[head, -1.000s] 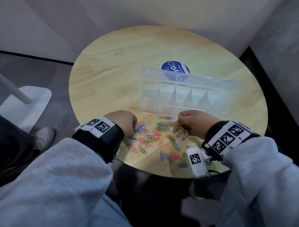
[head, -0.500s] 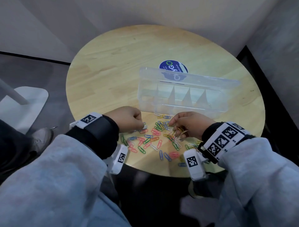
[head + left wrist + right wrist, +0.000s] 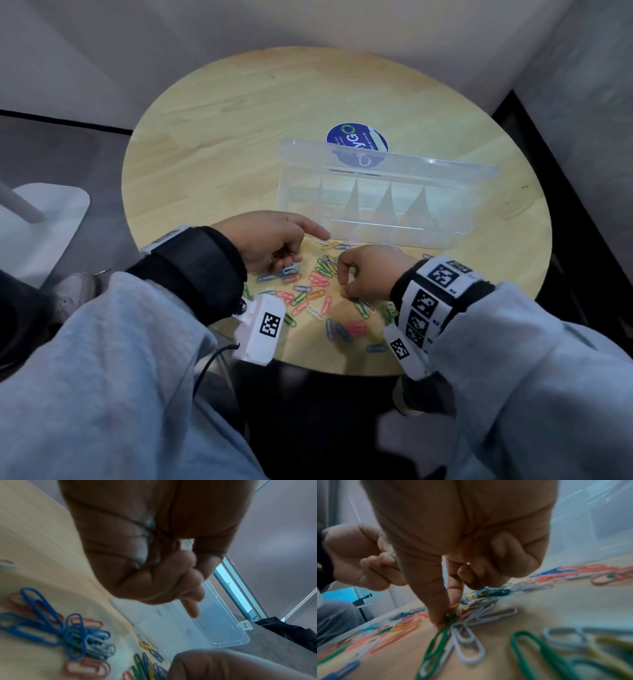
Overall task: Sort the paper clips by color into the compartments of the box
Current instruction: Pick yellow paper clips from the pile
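Several coloured paper clips (image 3: 315,284) lie scattered on the near part of the round table. Behind them the clear compartment box (image 3: 394,236) stands with its lid up, and its compartments look empty. My left hand (image 3: 287,253) hovers at the pile's left edge, above a blue cluster (image 3: 77,635). Its index finger points at the box's front. The other fingers are curled, with a thin yellowish clip between them (image 3: 392,553). My right hand (image 3: 447,618) pinches a green and a yellowish clip against the table with thumb and index fingertip (image 3: 344,286).
The wooden table (image 3: 239,137) has a blue round sticker (image 3: 356,137) behind the box. Its front edge runs just under my wrists. A white stand base (image 3: 44,212) sits on the floor at left. Walls close in behind and at right.
My left hand has lifted off the pile's left side and stretched its index finger toward the box. My right hand has lowered its fingertips onto clips nearer to me.
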Motion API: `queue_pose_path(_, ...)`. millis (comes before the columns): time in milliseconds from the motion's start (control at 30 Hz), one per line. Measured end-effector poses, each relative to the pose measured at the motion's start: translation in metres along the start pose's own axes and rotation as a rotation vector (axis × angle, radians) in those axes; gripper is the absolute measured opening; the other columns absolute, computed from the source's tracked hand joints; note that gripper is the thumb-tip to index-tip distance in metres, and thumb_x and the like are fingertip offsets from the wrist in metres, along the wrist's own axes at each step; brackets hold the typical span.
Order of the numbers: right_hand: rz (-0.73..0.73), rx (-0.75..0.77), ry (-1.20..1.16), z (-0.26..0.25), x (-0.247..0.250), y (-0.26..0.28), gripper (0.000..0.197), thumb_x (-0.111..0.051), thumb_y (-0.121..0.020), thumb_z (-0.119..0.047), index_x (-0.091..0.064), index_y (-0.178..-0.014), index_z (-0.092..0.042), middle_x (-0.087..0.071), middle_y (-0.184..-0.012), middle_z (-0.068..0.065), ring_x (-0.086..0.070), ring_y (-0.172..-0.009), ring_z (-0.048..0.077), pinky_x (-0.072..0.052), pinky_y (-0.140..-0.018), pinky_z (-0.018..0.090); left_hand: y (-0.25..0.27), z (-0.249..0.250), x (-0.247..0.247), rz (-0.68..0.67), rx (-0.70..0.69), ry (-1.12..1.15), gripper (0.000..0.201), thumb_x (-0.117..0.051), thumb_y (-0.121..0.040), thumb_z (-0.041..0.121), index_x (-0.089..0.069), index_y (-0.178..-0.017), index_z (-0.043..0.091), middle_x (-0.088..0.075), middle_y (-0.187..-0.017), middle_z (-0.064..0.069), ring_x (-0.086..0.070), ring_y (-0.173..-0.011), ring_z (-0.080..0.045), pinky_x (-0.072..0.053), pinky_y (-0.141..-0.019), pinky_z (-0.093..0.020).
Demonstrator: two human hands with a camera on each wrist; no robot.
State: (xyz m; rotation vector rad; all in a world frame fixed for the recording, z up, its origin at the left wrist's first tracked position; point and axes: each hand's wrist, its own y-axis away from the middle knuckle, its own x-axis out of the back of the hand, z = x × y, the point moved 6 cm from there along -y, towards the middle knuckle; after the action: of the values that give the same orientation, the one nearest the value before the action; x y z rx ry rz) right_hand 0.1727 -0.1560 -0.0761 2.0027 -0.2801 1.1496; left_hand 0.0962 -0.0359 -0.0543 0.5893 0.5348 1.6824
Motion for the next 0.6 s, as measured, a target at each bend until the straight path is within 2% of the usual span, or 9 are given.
queue_pose_path(100,0.006,0.030,-0.003,0.000,0.000,0.001,0.009,-0.067,-0.078,-0.020,-0.059,-0.082,-0.023,-0.048,-0.064,-0.010,-0.048,-0.064,0.012,-0.034,-0.051,0.021,0.000,-0.004,-0.008,-0.044,0.046,-0.005,0.039,-0.026,-0.085,-0.003,-0.058,-0.068,0.011,-0.040,-0.057,-0.003,-0.035,-0.034,-0.006,-0.027,-0.031,-0.011)
queue_pose_path(167,-0.017,0.031,-0.036,0.002,-0.002,0.002,0.010,-0.069,-0.078,-0.019,-0.059,-0.079,-0.021,-0.049,-0.061,-0.009,-0.047,-0.059,0.009,-0.035,-0.050,0.021,0.002,-0.005,-0.011,-0.056,0.060,0.050,0.034,-0.028,-0.086,0.000,-0.050,-0.063,0.011,-0.042,-0.059,-0.004,-0.038,-0.038,-0.008,-0.029,-0.031,-0.011)
queue_pose_path(233,-0.038,0.009,-0.124,0.009,-0.002,0.004,0.013,-0.072,-0.076,-0.021,-0.059,-0.073,-0.022,-0.052,-0.060,-0.010,-0.049,-0.056,0.007,-0.040,-0.054,0.021,0.000,-0.004,-0.013,-0.034,0.081,0.010,0.027,-0.035,-0.086,0.008,-0.047,-0.062,0.012,-0.043,-0.060,-0.003,-0.038,-0.043,-0.011,-0.028,-0.033,-0.012)
queue_pose_path(300,-0.054,-0.033,-0.314,0.019,-0.001,0.006,0.018,-0.074,-0.075,-0.021,-0.058,-0.067,-0.021,-0.058,-0.058,-0.009,-0.052,-0.054,0.008,-0.045,-0.054,0.021,-0.002,-0.004,-0.013,0.034,0.071,-0.272,0.024,-0.049,-0.085,0.019,-0.049,-0.062,0.014,-0.044,-0.059,-0.002,-0.037,-0.045,-0.015,-0.027,-0.041,-0.016)
queue_pose_path(400,-0.058,-0.092,-0.634,0.034,0.004,0.012,0.020,-0.064,-0.083,-0.006,-0.055,-0.068,-0.015,-0.059,-0.053,-0.004,-0.048,-0.044,0.009,-0.039,-0.042,0.019,-0.004,0.000,-0.018,0.131,-0.037,-0.829,0.020,-0.067,-0.078,0.036,-0.062,-0.072,0.017,-0.059,-0.070,-0.001,-0.052,-0.065,-0.019,-0.037,-0.060,-0.023)
queue_pose_path(500,-0.026,-0.121,-0.957,0.047,0.008,0.017,0.026,-0.051,-0.086,0.010,-0.047,-0.068,-0.009,-0.062,-0.048,-0.003,-0.050,-0.041,0.007,-0.037,-0.036,0.016,-0.004,-0.002,-0.026,0.182,-0.048,-0.968,0.023,-0.071,-0.076,0.032,-0.070,-0.090,0.014,-0.071,-0.092,-0.004,-0.063,-0.085,-0.021,-0.040,-0.065,-0.024)
queue_pose_path(600,-0.022,-0.117,-1.140,0.050,0.010,0.019,0.026,-0.046,-0.087,0.015,-0.049,-0.074,-0.007,-0.058,-0.059,0.008,-0.050,-0.038,0.007,-0.036,-0.033,0.015,-0.008,-0.004,-0.035,0.185,-0.040,-1.061,0.020,-0.070,-0.075,0.025,-0.072,-0.090,0.012,-0.073,-0.089,-0.005,-0.063,-0.079,-0.021,-0.039,-0.056,-0.023)
